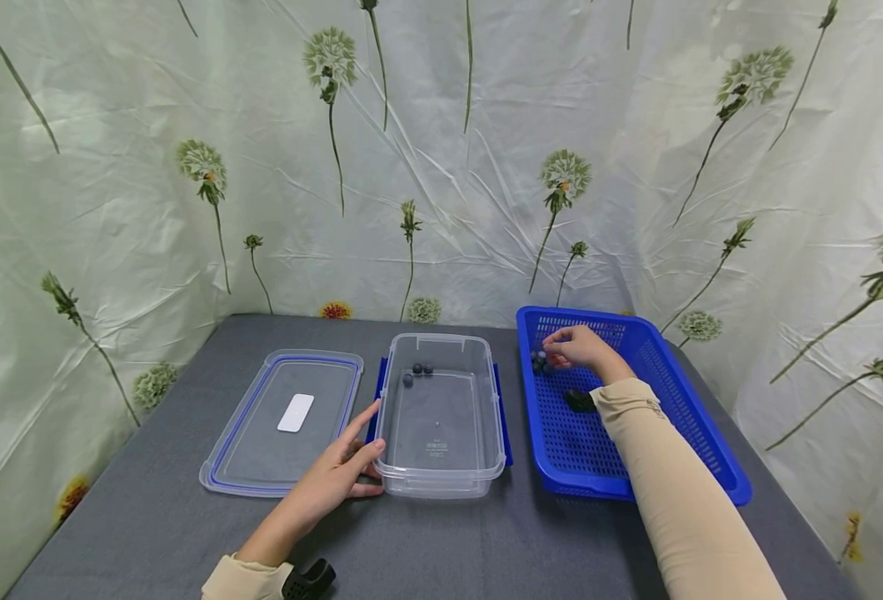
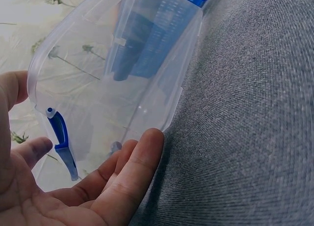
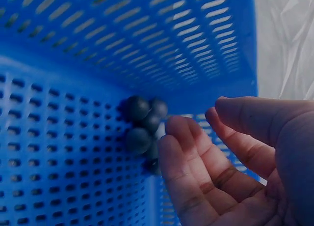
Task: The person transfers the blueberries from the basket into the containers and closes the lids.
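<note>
Grey table (image 1: pixel 149 517): dark berries (image 3: pixel 149 122), blue basket (image 1: pixel 569 450)

Clustered along the basket's left wall; three more in the clear container (image 1: pixel 441 483). Likely light, firm, bruisable: pinch singly across the middle. Your right hand (image 1: pixel 580 346): half curled beside them, thumb apart, visibly holding nothing. Your left hand (image 1: pixel 332 479): fingers spread, touching the container's side.

Your right sleeve (image 1: pixel 681 492), cut off by the head view's lower edge, hides part of the blue basket (image 1: pixel 569 450); you cannot read the tiny print (image 1: pixel 436 448) on the clear box (image 1: pixel 441 408).
</note>
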`<state>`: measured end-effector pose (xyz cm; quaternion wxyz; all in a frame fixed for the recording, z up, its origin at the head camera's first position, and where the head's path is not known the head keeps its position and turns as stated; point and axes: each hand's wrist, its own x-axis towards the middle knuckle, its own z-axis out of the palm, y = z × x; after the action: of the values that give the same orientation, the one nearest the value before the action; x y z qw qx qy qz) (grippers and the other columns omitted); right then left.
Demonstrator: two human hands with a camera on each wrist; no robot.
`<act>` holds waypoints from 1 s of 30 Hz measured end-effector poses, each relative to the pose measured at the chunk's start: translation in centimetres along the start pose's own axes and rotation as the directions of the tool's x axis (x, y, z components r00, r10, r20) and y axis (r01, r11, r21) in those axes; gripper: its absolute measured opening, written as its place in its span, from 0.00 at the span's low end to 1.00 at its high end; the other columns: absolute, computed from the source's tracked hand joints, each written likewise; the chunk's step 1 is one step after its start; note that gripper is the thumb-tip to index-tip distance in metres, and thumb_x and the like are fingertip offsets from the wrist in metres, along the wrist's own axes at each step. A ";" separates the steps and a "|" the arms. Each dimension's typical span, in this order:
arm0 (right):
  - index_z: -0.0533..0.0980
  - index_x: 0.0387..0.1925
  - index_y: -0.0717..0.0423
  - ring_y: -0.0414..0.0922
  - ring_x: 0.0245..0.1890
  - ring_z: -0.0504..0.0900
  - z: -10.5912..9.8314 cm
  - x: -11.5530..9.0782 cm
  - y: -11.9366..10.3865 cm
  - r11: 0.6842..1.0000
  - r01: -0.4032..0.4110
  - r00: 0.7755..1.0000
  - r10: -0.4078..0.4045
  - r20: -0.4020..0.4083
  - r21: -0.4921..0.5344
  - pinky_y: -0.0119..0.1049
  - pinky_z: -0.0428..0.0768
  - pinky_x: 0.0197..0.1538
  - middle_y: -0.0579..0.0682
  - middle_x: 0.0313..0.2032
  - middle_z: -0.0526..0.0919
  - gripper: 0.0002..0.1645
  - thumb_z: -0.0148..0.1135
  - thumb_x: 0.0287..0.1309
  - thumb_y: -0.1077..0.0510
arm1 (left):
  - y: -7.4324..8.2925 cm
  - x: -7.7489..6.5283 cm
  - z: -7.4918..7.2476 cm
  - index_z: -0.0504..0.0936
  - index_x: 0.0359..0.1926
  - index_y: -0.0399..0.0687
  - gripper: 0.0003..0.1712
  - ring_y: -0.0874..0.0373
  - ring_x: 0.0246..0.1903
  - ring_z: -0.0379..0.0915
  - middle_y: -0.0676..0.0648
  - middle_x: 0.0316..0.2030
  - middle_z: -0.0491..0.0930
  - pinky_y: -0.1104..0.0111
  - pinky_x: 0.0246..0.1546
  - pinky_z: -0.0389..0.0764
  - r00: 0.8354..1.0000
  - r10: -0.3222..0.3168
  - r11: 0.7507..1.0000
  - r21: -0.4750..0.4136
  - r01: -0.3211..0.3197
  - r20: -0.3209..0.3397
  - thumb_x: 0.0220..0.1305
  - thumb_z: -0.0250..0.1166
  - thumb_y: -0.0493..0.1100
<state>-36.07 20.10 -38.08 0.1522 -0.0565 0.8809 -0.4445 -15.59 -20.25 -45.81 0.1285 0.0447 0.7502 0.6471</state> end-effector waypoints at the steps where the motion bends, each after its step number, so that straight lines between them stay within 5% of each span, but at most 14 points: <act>1: 0.74 0.61 0.78 0.38 0.35 0.85 0.0 0.0 0.3 1.000 -0.009 1.000 0.008 0.006 0.010 0.33 0.89 0.45 0.56 0.39 0.87 0.19 0.54 0.80 0.64 | 0.0 0.0 0.0 0.49 0.87 0.67 0.40 0.51 0.45 0.79 0.33 0.54 0.76 0.53 0.50 0.92 1.000 0.001 1.000 -0.006 -0.001 0.000 0.85 0.57 0.51; 11: 0.70 0.62 0.78 0.35 0.30 0.78 0.3 -0.2 1.8 0.997 -0.077 0.990 0.073 0.121 0.025 0.26 0.82 0.36 0.45 0.30 0.79 0.19 0.51 0.81 0.64 | 0.0 0.0 -0.1 0.48 0.87 0.67 0.40 0.51 0.45 0.80 0.32 0.54 0.75 0.53 0.51 0.91 1.000 -0.002 1.000 -0.007 0.002 0.008 0.85 0.56 0.51; 30: 0.69 0.62 0.80 0.33 0.28 0.78 0.7 0.2 2.2 0.993 -0.109 0.986 0.104 0.131 0.034 0.24 0.82 0.36 0.46 0.32 0.79 0.19 0.52 0.79 0.68 | 0.1 0.1 -0.1 0.48 0.87 0.66 0.40 0.51 0.45 0.80 0.32 0.55 0.75 0.53 0.51 0.91 1.000 0.004 1.000 0.007 -0.004 0.014 0.85 0.56 0.51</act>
<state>-35.98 20.85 -40.29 0.2337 -0.0350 0.8617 -0.4491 -15.70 -20.32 -45.73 0.1321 0.0510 0.7516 0.6443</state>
